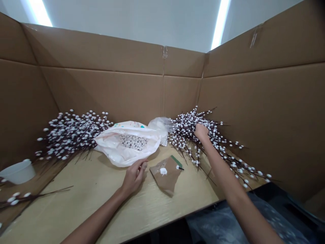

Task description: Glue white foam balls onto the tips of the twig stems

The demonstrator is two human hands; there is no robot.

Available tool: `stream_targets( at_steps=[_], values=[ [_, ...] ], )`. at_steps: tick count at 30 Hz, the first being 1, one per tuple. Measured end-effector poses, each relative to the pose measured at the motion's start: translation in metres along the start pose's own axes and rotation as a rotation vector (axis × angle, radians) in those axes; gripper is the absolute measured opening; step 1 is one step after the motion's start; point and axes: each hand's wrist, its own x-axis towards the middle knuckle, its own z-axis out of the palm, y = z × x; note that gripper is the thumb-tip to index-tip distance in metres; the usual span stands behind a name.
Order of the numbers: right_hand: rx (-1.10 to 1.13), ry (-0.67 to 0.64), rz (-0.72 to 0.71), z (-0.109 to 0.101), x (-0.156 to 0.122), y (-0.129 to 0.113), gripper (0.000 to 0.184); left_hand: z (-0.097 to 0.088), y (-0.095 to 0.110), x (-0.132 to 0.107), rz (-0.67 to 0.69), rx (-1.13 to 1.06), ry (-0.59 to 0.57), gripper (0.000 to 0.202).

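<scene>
Right of frame, bare right hand (201, 132) curled into a bundle of dark twigs with white pearl-like buds (184, 130), apparently gripping, though stems hide the fingers; bare left hand (133, 177) half-open, empty, just beside a brown kraft-paper packet (166, 178).

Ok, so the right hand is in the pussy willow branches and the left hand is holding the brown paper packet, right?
No: the head view shows the left hand apart from the brown paper packet, beside the white plastic bag. The right hand is in the pussy willow branches, yes.
</scene>
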Motion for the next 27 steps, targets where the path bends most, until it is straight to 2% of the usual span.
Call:
stream_targets(
  at_steps=[4,7,11,13,15,18,23,25,27],
  values=[
    [0.025,0.004,-0.062,-0.004,0.006,0.000,0.027,-0.001,0.005,0.001,-0.006,-0.004,0.002,0.030],
    [0.139,0.036,-0.127,-0.017,0.011,0.003,0.018,-0.001,0.008,0.001,0.005,-0.011,0.013,0.029],
    [0.420,0.127,-0.193,-0.044,0.016,0.006,0.007,-0.001,0.010,0.001,0.013,-0.008,0.015,0.027],
    [0.608,0.168,-0.197,-0.056,0.013,0.002,0.010,-0.001,0.010,0.001,0.010,-0.007,0.018,0.026],
    [0.812,0.141,-0.201,-0.063,0.003,-0.009,0.019,-0.001,0.010,0.001,0.006,-0.016,0.019,0.026],
    [1.083,-0.076,-0.260,-0.057,-0.032,-0.034,0.031,-0.001,0.012,0.000,-0.017,-0.059,0.015,0.025],
    [1.295,-0.550,-0.365,-0.019,-0.117,-0.088,0.040,0.000,0.020,-0.005,-0.171,-0.286,-0.021,0.030],
    [1.330,-0.674,-0.385,-0.004,-0.145,-0.106,0.039,0.001,0.023,-0.007,-0.197,-0.373,-0.062,0.034],
    [1.355,-0.746,-0.390,0.008,-0.165,-0.119,0.036,0.003,0.025,-0.010,-0.201,-0.420,-0.102,0.037]
  ],
)
